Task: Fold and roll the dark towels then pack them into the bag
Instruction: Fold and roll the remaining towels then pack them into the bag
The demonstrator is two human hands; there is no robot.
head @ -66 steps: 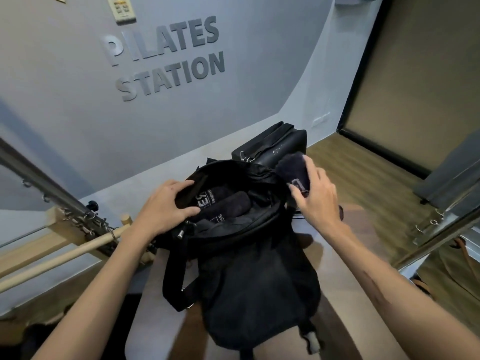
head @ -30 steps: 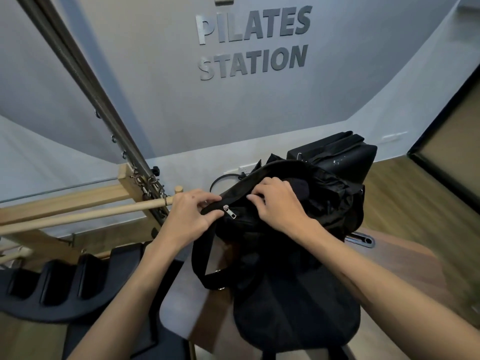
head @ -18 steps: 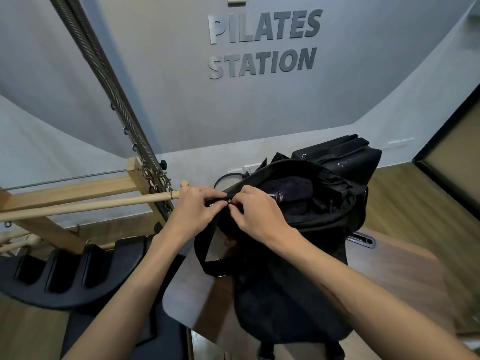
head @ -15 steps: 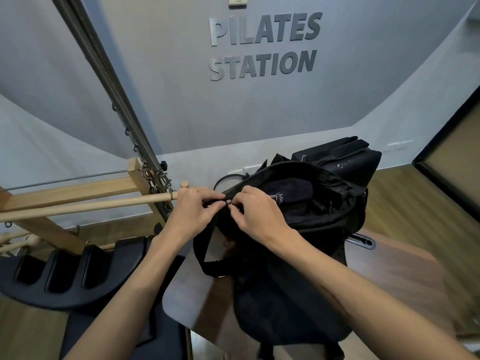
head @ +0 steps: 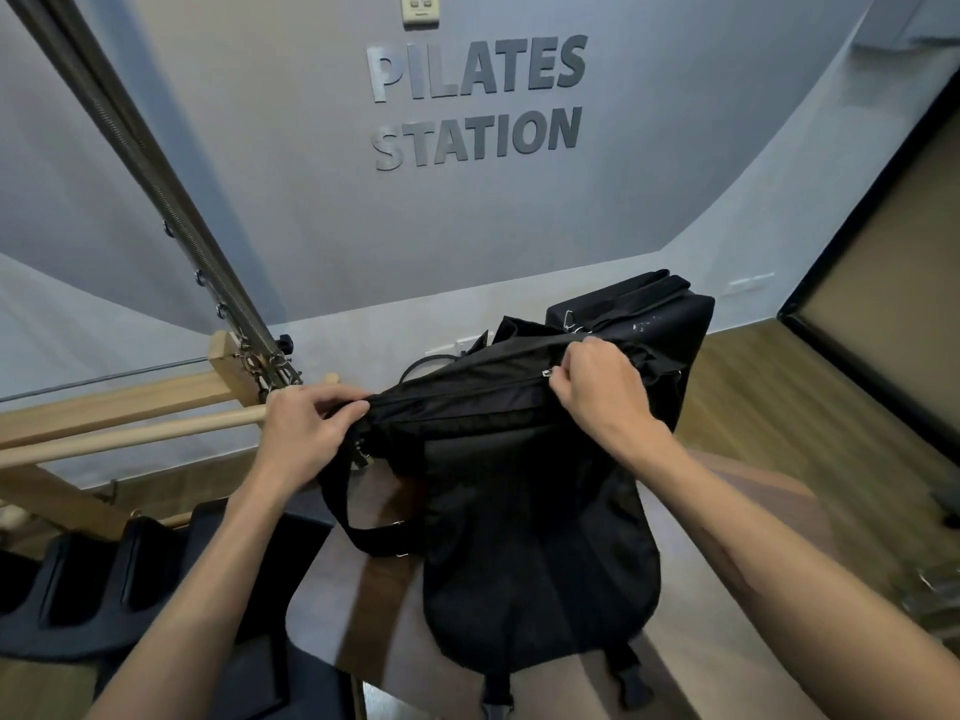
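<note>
Right hand [head: 597, 387] pinching zipper pull [head: 548, 372], now dragged rightward; left hand [head: 306, 426] gripping bag [head: 524, 511] corner; opening closed, towels hidden.

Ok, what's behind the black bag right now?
Behind the black bag, a black boxy case stands by the wall; its lower part is hidden by the bag and the right hand.

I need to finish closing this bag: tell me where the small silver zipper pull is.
In the head view, the small silver zipper pull sits right of centre on top of the black fabric bag, pinched at the right hand, in front of the black case.
</note>
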